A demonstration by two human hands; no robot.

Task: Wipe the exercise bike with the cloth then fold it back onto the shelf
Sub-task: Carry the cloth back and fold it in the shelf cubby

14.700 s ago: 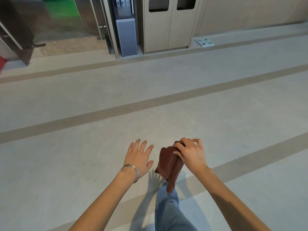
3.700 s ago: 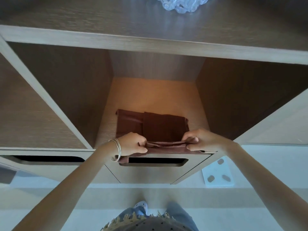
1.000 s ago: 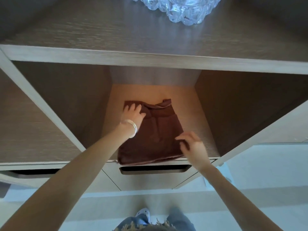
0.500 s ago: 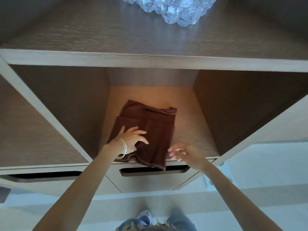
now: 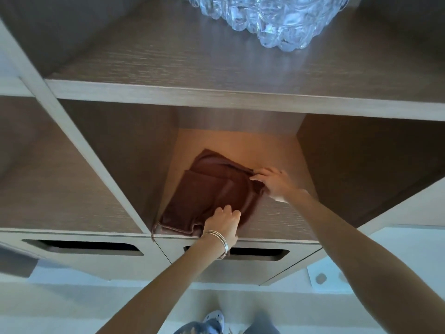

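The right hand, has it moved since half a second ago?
Yes. The right hand went from the shelf's front edge deeper into the cubby, and now pinches the cloth's far right corner.

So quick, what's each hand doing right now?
Left hand: fingers curled down onto the near edge of the brown cloth.
Right hand: pinching the cloth's far right corner.

Wooden shelf (image 5: pixel 277 213) with folded brown cloth (image 5: pixel 216 189); glass bowl (image 5: pixel 277 18) one level up.
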